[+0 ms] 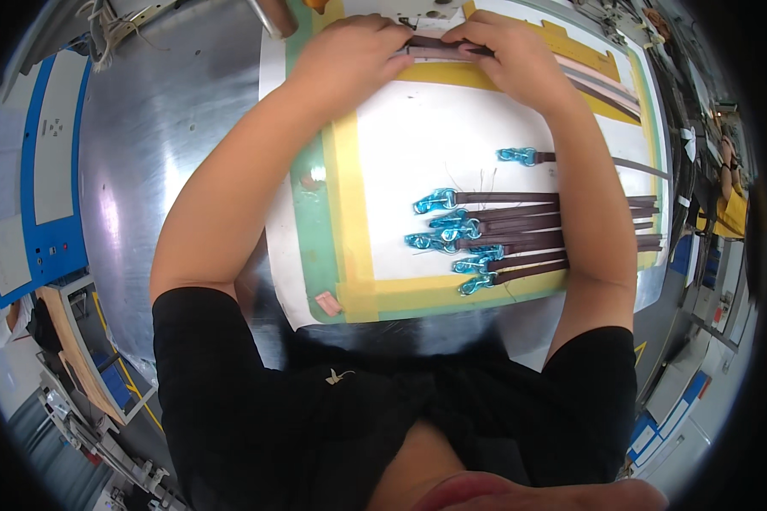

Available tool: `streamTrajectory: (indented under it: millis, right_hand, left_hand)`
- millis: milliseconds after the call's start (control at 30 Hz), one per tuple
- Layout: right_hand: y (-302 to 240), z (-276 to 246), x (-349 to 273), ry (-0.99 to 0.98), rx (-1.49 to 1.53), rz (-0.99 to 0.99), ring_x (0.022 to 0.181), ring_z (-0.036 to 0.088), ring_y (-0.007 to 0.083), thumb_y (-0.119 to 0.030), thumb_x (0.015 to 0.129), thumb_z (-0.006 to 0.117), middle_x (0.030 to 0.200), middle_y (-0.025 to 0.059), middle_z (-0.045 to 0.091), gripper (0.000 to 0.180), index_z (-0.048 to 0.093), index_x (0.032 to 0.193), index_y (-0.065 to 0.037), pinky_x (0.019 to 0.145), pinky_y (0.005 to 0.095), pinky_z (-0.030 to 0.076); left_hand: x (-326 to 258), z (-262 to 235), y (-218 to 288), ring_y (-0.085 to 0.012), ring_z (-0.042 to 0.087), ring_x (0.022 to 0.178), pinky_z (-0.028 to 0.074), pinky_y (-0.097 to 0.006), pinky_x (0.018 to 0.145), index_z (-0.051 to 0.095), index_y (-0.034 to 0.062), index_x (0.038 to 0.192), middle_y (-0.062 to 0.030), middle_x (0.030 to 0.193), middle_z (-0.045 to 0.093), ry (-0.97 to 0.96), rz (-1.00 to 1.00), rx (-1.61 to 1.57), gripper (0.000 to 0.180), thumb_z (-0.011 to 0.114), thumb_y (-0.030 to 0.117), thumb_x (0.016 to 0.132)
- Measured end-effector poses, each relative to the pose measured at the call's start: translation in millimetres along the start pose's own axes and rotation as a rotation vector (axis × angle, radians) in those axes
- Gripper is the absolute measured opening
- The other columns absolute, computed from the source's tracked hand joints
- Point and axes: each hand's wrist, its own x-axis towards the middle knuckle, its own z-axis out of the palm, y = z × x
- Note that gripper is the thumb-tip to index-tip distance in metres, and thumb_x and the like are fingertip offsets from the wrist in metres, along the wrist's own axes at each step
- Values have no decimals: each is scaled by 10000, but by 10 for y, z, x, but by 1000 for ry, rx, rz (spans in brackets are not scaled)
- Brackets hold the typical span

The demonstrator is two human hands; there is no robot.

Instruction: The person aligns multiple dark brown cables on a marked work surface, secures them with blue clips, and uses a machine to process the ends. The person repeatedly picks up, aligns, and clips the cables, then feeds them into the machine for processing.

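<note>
At the far edge of the work surface, a dark brown strap (430, 42) lies stretched between my two hands, with a paler strip along it. My left hand (358, 53) pinches its left end, fingertips bent down onto it. The thumb and fingers of my right hand (513, 58) close on it a short way to the right. Nearer to me lie several finished-looking dark straps (520, 215), each ending in a metal snap hook wrapped in blue film (436, 201). My right forearm crosses above them and hides their middles. One strap with a blue-wrapped hook (517, 156) lies apart, farther back.
A white sheet (418, 128) bordered with green and yellow tape covers the metal table (170, 111). A machine part (429, 8) stands just beyond my hands. Pale and dark strips (601, 83) lie by a yellow template (581, 51). A blue-and-white cabinet (55, 162) stands left.
</note>
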Motion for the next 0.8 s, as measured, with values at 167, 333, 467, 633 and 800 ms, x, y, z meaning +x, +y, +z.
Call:
streamTrajectory:
  millis: [167,333,467,633,800]
  right_hand:
    - [12,38,-15,-10,-52,34,993,725,278,39,849,668,1075,63,719,355,778,1143,-126,896,407,567]
    - [-175,-109,35,132,-175,-161,820,693,252,-55,903,715,891,78,695,169,797,1040,-109,714,363,552]
    - [-139,-93,-25,5,-118,0,1003,666,309,-57,858,703,1011,71,668,326,824,1108,-228,864,416,533]
    - [-178,-122,-12,-6,-92,13,971,676,300,-64,871,698,1002,67,665,304,826,1091,-229,828,408,543]
    - [-243,-117,-37,-22,-168,7,974,673,299,-98,905,659,1012,75,666,283,822,1099,-223,833,401,546]
  left_hand:
    - [55,66,-16,-332,694,1055,570,-410,924,757,129,1225,-96,1140,749,-7,41,-20,253,655,166,997]
    - [49,102,-2,-330,695,1051,573,-410,927,766,122,1212,-96,1161,747,36,98,24,265,633,112,983]
    - [55,45,90,-323,693,1080,566,-420,945,765,121,1219,-85,1203,740,10,96,80,292,630,89,962]
    - [40,-51,277,-303,692,1136,557,-433,953,757,151,1231,-68,1242,735,-57,42,257,330,605,78,947]
    - [19,-40,324,-289,699,1126,555,-441,941,734,147,1271,-49,1235,738,-13,105,380,355,583,106,952]
